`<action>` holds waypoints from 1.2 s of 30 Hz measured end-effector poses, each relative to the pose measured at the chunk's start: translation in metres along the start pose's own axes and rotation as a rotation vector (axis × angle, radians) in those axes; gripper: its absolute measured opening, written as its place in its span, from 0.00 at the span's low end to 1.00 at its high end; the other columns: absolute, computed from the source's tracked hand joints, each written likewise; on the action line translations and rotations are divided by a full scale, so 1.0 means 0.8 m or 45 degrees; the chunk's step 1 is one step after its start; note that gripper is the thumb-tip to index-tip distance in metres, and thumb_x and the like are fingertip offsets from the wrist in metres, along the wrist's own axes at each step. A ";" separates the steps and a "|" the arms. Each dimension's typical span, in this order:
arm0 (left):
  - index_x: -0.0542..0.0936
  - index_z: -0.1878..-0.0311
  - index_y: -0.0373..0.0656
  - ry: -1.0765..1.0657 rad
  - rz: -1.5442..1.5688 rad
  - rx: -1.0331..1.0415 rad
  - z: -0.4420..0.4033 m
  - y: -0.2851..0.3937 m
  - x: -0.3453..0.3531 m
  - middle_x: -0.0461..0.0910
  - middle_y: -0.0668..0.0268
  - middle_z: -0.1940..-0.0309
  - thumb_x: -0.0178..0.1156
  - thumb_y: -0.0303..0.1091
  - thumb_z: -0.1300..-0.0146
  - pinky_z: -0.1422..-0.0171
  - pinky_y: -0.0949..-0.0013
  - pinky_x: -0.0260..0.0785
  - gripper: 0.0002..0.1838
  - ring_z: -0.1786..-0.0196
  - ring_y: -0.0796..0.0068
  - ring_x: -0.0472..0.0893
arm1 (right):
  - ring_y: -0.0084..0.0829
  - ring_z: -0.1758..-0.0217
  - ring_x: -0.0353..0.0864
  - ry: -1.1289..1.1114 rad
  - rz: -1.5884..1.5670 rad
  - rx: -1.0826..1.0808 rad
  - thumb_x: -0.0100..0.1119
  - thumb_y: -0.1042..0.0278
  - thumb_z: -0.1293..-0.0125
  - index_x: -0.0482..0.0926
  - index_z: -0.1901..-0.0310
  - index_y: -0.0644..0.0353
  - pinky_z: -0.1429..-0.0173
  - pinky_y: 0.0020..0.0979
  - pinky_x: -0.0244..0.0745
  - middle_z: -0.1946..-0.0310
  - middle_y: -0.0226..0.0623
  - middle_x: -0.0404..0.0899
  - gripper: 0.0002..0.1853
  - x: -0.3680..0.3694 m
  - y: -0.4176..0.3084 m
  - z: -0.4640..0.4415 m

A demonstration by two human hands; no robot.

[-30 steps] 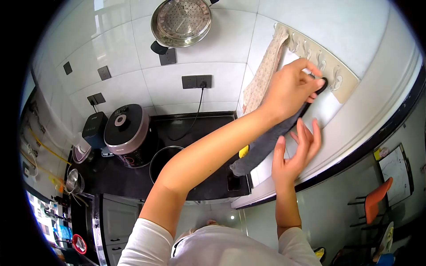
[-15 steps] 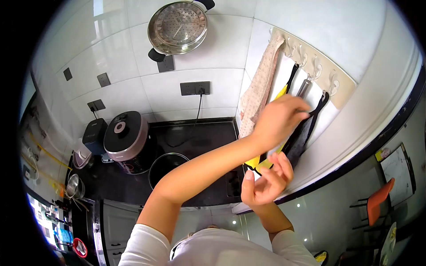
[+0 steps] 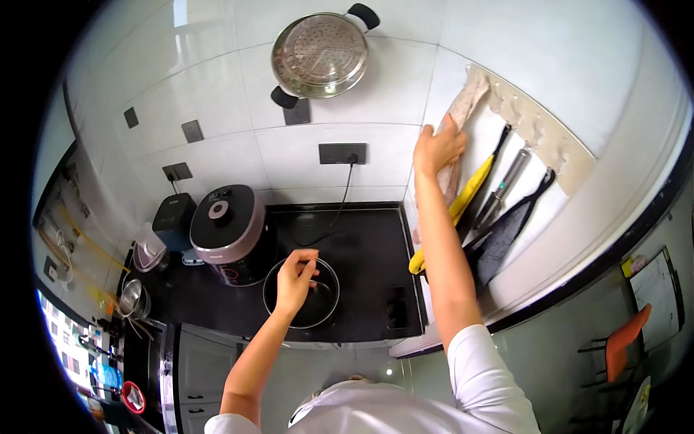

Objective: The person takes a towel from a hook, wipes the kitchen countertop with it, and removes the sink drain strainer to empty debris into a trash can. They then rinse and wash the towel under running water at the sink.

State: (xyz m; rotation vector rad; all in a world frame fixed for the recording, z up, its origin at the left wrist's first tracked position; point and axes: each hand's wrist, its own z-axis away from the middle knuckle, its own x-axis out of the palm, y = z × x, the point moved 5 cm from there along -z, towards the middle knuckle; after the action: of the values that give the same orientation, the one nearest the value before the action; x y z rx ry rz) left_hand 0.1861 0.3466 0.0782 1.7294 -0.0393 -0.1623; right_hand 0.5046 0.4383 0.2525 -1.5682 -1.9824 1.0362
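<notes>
My right hand (image 3: pixel 439 147) is raised to the wall at the pinkish patterned cloth (image 3: pixel 471 100), which hangs from the hook rail. Its thumb and index finger are apart, and it overlaps the cloth; whether it touches the cloth is unclear. My left hand (image 3: pixel 295 282) hovers over a dark round pot (image 3: pixel 318 318) on the black counter. Its fingers are loosely bent, and nothing shows in them. Right of the cloth hang a yellow item (image 3: pixel 473 189), a metal-handled utensil (image 3: pixel 512 173) and a dark grey item with a black strap (image 3: pixel 506 231).
A pressure cooker (image 3: pixel 228 224) stands on the black counter (image 3: pixel 361 246), near a dark box-shaped appliance (image 3: pixel 173 224). A steel steamer pot (image 3: pixel 322 58) hangs high on the tiled wall. A cord runs from the socket (image 3: pixel 343 153). An orange chair (image 3: pixel 623 343) stands at right.
My left hand has drawn back from the hanging items to above the pot. My right hand has risen to the patterned cloth. The view has shifted slightly.
</notes>
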 end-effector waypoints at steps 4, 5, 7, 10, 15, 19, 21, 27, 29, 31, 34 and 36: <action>0.77 0.53 0.39 0.096 -0.020 -0.090 0.042 -0.028 -0.057 0.79 0.67 0.58 0.54 0.27 0.33 0.70 0.80 0.72 0.08 0.67 0.82 0.79 | 0.56 0.37 0.60 0.332 -0.225 -0.454 0.55 0.72 0.46 0.71 0.43 0.61 0.35 0.51 0.53 0.43 0.58 0.63 0.25 0.020 -0.057 -0.036; 0.77 0.53 0.39 0.112 -0.024 -0.103 0.052 -0.030 -0.064 0.79 0.67 0.58 0.54 0.27 0.33 0.69 0.80 0.72 0.08 0.67 0.83 0.78 | 0.53 0.39 0.63 0.391 -0.265 -0.583 0.55 0.73 0.46 0.72 0.44 0.60 0.36 0.48 0.57 0.44 0.56 0.65 0.24 0.019 -0.080 -0.045; 0.76 0.53 0.38 0.130 -0.031 -0.132 0.070 -0.028 -0.077 0.79 0.67 0.58 0.53 0.27 0.33 0.69 0.80 0.72 0.08 0.67 0.82 0.78 | 0.49 0.42 0.67 0.334 -0.417 -0.772 0.56 0.73 0.45 0.75 0.47 0.59 0.38 0.43 0.61 0.46 0.52 0.67 0.21 0.002 -0.153 -0.051; 0.75 0.51 0.39 0.199 0.033 -0.177 0.090 -0.030 -0.099 0.79 0.66 0.56 0.53 0.27 0.32 0.68 0.79 0.72 0.09 0.65 0.82 0.78 | 0.42 0.45 0.71 -0.066 -0.758 -0.914 0.57 0.73 0.44 0.78 0.50 0.60 0.40 0.38 0.65 0.48 0.45 0.71 0.18 -0.013 -0.253 -0.020; 0.74 0.48 0.40 0.412 0.057 -0.163 0.130 -0.006 -0.156 0.77 0.67 0.53 0.53 0.28 0.32 0.65 0.77 0.72 0.11 0.63 0.81 0.78 | 0.31 0.46 0.72 -0.866 -1.314 -0.807 0.57 0.75 0.44 0.79 0.48 0.62 0.40 0.30 0.64 0.52 0.37 0.72 0.19 0.036 -0.335 0.118; 0.72 0.44 0.41 0.566 0.026 -0.150 0.184 0.008 -0.228 0.76 0.66 0.50 0.54 0.32 0.32 0.61 0.74 0.74 0.14 0.59 0.78 0.79 | 0.28 0.42 0.70 -1.453 -1.521 -0.589 0.53 0.79 0.42 0.77 0.46 0.66 0.36 0.27 0.61 0.49 0.35 0.70 0.20 0.066 -0.377 0.274; 0.70 0.42 0.41 0.652 0.045 -0.153 0.213 0.003 -0.271 0.75 0.64 0.47 0.54 0.33 0.32 0.59 0.72 0.75 0.16 0.54 0.76 0.78 | 0.27 0.43 0.70 -1.677 -1.604 -0.483 0.51 0.80 0.43 0.77 0.47 0.67 0.38 0.26 0.63 0.49 0.35 0.70 0.20 0.077 -0.396 0.357; 0.56 0.30 0.35 1.122 0.135 -0.116 0.330 -0.069 -0.436 0.61 0.53 0.33 0.58 0.41 0.34 0.28 0.64 0.53 0.35 0.30 0.66 0.60 | 0.26 0.42 0.71 -2.223 -1.834 -0.150 0.50 0.83 0.46 0.75 0.46 0.69 0.41 0.25 0.66 0.47 0.34 0.68 0.22 0.076 -0.464 0.628; 0.58 0.32 0.34 1.081 0.289 -0.168 0.381 -0.064 -0.494 0.64 0.55 0.34 0.59 0.42 0.34 0.28 0.66 0.53 0.34 0.31 0.68 0.62 | 0.26 0.42 0.71 -2.343 -1.899 -0.148 0.51 0.84 0.46 0.76 0.46 0.69 0.39 0.25 0.65 0.49 0.34 0.68 0.22 0.052 -0.502 0.716; 0.64 0.36 0.34 1.107 0.426 -0.164 0.429 -0.067 -0.547 0.69 0.59 0.39 0.60 0.42 0.34 0.30 0.69 0.54 0.30 0.34 0.72 0.65 | 0.25 0.43 0.71 -2.499 -1.883 -0.104 0.53 0.85 0.45 0.76 0.46 0.68 0.40 0.24 0.66 0.51 0.33 0.68 0.22 0.031 -0.537 0.798; 0.69 0.42 0.36 1.358 0.500 -0.025 0.509 -0.076 -0.635 0.73 0.63 0.43 0.60 0.39 0.35 0.33 0.70 0.56 0.23 0.38 0.75 0.69 | 0.23 0.45 0.72 -2.658 -1.873 -0.014 0.54 0.86 0.45 0.76 0.47 0.68 0.43 0.22 0.68 0.53 0.30 0.68 0.21 0.013 -0.587 0.901; 0.69 0.40 0.42 1.510 0.462 -0.005 0.565 -0.084 -0.678 0.75 0.67 0.45 0.59 0.38 0.34 0.35 0.67 0.60 0.22 0.41 0.77 0.72 | 0.25 0.47 0.75 -2.845 -1.787 0.402 0.56 0.86 0.44 0.75 0.49 0.66 0.43 0.26 0.70 0.53 0.31 0.75 0.19 0.010 -0.604 0.961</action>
State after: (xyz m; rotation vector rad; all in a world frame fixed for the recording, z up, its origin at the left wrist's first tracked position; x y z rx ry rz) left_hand -0.4138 -0.0208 -0.0118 1.5489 0.5111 1.1230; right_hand -0.3537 0.1715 0.1235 2.1415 -2.2402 2.0229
